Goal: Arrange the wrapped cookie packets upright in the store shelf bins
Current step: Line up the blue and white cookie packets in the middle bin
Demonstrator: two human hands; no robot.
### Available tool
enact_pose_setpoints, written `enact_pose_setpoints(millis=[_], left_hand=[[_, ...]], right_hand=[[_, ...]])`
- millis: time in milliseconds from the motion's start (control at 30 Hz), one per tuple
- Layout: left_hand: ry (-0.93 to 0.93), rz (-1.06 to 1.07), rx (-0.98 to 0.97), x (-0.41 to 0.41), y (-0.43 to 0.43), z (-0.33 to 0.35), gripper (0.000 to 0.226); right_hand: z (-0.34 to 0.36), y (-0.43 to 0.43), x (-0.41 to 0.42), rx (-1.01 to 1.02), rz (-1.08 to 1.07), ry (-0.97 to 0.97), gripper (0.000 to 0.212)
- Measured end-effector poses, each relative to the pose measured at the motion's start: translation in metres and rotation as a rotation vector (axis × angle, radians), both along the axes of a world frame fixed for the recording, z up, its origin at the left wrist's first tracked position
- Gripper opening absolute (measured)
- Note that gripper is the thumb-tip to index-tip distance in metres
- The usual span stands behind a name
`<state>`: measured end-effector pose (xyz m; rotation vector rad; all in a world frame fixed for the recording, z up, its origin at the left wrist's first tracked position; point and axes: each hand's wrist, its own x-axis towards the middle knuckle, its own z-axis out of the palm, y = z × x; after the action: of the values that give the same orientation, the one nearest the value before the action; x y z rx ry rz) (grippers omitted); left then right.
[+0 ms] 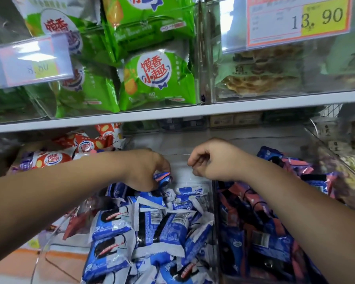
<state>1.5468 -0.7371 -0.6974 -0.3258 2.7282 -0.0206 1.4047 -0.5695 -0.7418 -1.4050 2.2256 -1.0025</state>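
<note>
- Left grip (pixel 150 171) pinches one blue packet (pixel 162 178) at far end of middle bin (pixel 183 174).
- Right grip (pixel 211 160) curled, nothing seen in it.
- Packet pile (pixel 152 222) nearer still jumbled; most sorting left.

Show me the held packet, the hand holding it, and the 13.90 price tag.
packet (pixel 162 178), head view, blue-and-pink end below the fingers
left hand (pixel 147 171), head view, back of hand
price tag (pixel 322 17), head view, yellow part

Price tag (pixel 297 19) marked 13.90, paler tag (pixel 31 60) at left, green snack bags (pixel 158 78) between them.
</note>
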Motion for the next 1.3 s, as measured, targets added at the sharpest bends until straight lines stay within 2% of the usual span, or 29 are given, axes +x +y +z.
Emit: enact_pose_setpoints(millis=[67,100,167,200,233,300,333,400,500,633,767,833,900,967,1000,1100,1167,1200,1267,1300], left_hand=[[0.087,-0.074,-0.073,-0.002,0.001,-0.002,0.053],[0.170,-0.096,0.004,-0.002,0.004,-0.004,0.052],[0.292,-0.083,0.344,0.002,0.014,-0.006,0.037],[0.248,-0.049,0.518,0.006,0.022,-0.006,0.033],[0.124,-0.015,0.611,0.010,0.032,-0.003,0.040],[-0.167,-0.006,0.555,0.017,0.045,0.000,0.073],[-0.240,-0.017,0.503,0.020,0.049,0.001,0.085],[-0.211,-0.058,0.444,0.025,0.056,-0.001,0.087],[-0.042,-0.084,0.472,0.031,0.064,-0.011,0.062],[0.268,-0.128,0.497,0.044,0.041,-0.004,0.013],[0.331,-0.010,0.281,0.060,-0.003,0.007,0.006],[0.418,0.015,0.231,0.063,-0.013,0.004,0.009],[0.491,-0.005,0.279,0.064,-0.007,0.002,0.010],[0.452,-0.034,0.344,0.062,0.009,0.003,0.023],[0.381,-0.049,0.371,0.062,0.019,0.002,0.032],[0.121,-0.075,0.283,0.062,0.041,-0.009,0.068],[0.065,-0.066,0.151,0.061,0.046,-0.017,0.079],[0.102,-0.062,0.110,0.059,0.047,-0.020,0.072],[0.207,-0.039,0.086,0.053,0.050,-0.026,0.039],[0.246,-0.010,0.109,0.050,0.050,-0.028,0.036]], right_hand=[[0.000,0.000,0.000,0.003,0.001,-0.005,0.017],[0.000,0.000,0.000,0.004,0.002,-0.002,0.017],[0.001,0.000,0.000,0.008,0.017,0.023,0.018],[0.002,0.000,0.000,0.013,0.022,0.036,0.018],[0.002,0.000,0.000,0.017,0.021,0.048,0.016],[0.004,0.000,0.001,0.021,0.016,0.082,0.013],[0.005,0.000,0.002,0.023,0.019,0.096,0.013],[0.008,0.000,0.006,0.034,0.031,0.117,0.011],[0.014,-0.001,0.013,0.068,0.066,0.167,0.010],[0.026,0.004,0.018,0.147,0.095,0.142,0.014],[0.041,0.019,0.027,0.331,0.158,0.214,0.016],[0.049,0.023,0.039,0.467,0.197,0.224,0.036],[0.052,0.020,0.053,0.609,0.225,0.286,0.066],[0.048,0.014,0.065,0.668,0.227,0.378,0.085],[0.044,0.012,0.070,0.677,0.233,0.398,0.087],[0.043,0.010,0.072,0.687,0.235,0.397,0.064],[0.047,0.011,0.068,0.636,0.204,0.361,0.046],[0.049,0.012,0.064,0.588,0.191,0.363,0.041],[0.053,0.013,0.056,0.487,0.146,0.385,0.039],[0.055,0.013,0.052,0.443,0.116,0.398,0.039]])
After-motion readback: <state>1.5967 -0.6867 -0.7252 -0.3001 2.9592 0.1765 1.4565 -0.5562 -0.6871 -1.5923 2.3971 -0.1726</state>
